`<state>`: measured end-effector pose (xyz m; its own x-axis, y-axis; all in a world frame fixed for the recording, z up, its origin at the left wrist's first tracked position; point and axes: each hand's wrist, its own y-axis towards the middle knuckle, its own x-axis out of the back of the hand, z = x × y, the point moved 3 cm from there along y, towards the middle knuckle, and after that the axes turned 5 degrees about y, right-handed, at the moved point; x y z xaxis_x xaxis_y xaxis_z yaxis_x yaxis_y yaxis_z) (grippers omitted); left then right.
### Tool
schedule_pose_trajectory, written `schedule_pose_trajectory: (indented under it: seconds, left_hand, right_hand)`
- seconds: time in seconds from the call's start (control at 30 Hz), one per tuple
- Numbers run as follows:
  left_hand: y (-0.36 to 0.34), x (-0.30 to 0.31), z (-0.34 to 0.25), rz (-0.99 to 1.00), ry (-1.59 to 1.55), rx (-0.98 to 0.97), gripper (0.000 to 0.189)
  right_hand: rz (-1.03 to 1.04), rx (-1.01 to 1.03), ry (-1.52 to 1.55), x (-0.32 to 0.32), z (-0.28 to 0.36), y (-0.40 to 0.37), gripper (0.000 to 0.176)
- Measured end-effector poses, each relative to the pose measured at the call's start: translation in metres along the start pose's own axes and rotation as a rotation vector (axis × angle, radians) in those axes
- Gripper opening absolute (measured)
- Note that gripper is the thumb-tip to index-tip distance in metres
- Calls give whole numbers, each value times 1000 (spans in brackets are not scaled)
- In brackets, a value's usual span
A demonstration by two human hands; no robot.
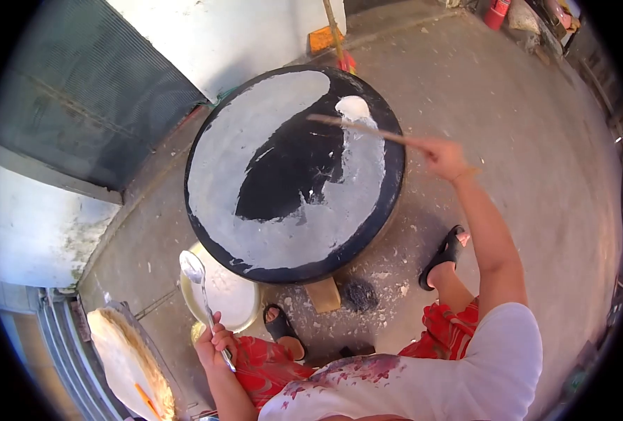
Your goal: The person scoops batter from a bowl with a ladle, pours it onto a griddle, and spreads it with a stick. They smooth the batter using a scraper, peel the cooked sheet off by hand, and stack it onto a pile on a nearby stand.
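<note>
Where the thin wooden stick (357, 128) crosses the upper centre of the frame, it lies over a white blob of batter (355, 107) on the big round black griddle (290, 168), whose face is mostly coated pale grey. I see the right hand (446, 158) with its grip closed on the stick's end. At lower left, the left hand (217, 344) grips a metal ladle (192, 268) above a pale batter bowl (231, 298).
</note>
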<state>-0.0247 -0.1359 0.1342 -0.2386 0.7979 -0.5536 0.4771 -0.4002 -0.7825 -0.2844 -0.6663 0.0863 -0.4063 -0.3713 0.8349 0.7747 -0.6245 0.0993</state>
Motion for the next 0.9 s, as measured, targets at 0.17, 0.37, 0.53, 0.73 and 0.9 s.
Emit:
schedule_pose_trajectory:
  seconds: [0.17, 0.37, 0.53, 0.73, 0.9]
  left_hand:
    - [0, -7, 5, 14, -16, 5, 29]
    - [0, -7, 3, 33, -65, 41, 30]
    - [1, -6, 2, 9, -55, 29, 30]
    - [0, -6, 4, 34, -72, 52, 30]
    - [-1, -6, 6, 86, -72, 73, 30]
  right_hand:
    - [-146, -99, -282, -8, 25, 58, 52]
    - [-176, 48, -20, 4, -5, 29, 56]
    - [-159, -96, -338, -3, -19, 71, 57]
    - [-89, -202, -139, -24, 60, 107, 39]
    - [-162, -353, 132, -29, 45, 53, 31]
